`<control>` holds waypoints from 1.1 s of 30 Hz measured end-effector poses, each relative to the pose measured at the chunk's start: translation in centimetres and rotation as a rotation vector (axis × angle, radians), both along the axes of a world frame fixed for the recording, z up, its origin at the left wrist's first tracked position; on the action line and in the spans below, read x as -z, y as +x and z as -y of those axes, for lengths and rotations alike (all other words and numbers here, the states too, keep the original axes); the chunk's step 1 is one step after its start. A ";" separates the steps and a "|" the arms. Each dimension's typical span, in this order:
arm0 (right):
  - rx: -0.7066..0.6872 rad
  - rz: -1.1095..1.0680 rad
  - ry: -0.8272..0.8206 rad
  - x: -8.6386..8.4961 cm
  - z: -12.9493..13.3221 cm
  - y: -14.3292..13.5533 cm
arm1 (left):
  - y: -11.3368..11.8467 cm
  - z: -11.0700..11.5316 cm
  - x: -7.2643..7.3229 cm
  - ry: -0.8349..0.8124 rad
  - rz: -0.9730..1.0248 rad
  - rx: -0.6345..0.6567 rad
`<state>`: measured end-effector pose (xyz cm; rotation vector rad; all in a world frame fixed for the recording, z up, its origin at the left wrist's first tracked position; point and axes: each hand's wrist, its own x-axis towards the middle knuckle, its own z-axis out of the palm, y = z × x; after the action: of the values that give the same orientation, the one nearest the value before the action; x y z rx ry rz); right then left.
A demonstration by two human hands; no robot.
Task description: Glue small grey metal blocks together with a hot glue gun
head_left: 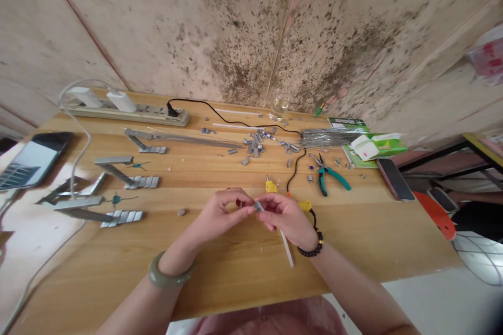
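Note:
My left hand (223, 214) and my right hand (288, 214) meet above the front middle of the table. Between their fingertips they pinch a small grey block (259, 205); its details are too small to make out. Just behind and under my right hand lies a hot glue gun with a yellow nozzle end (271, 185), partly hidden. A white glue stick (288, 252) sticks out toward me below that hand. Farther back is a loose pile of small grey blocks (255, 144). Teal-handled pliers (332, 174) lie with jaws apart to the right.
Bent grey stands (113, 172) are lined up at the left, near a tablet (35, 159) and a power strip (149, 114). Thin wires (332, 137), a tissue pack (377, 145) and a phone (395, 179) lie right. A glass (279, 109) stands by the stained wall.

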<state>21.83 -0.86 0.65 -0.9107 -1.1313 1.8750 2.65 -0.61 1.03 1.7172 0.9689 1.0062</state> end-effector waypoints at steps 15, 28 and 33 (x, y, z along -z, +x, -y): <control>-0.036 1.071 1.004 -0.4 0.0 1.6 | -1.5 -1.6 2.1 0.177 -0.467 -0.118; -0.262 1.351 1.149 0.2 1.3 0.7 | -1.9 -1.8 2.4 0.178 -0.675 -0.025; -0.140 1.278 1.174 -0.3 1.5 0.9 | -1.8 -1.8 2.2 0.178 -0.652 -0.007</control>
<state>22.70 -2.41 0.99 -1.2182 -2.5982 0.1952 0.81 1.20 -1.20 2.2561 1.3159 0.5411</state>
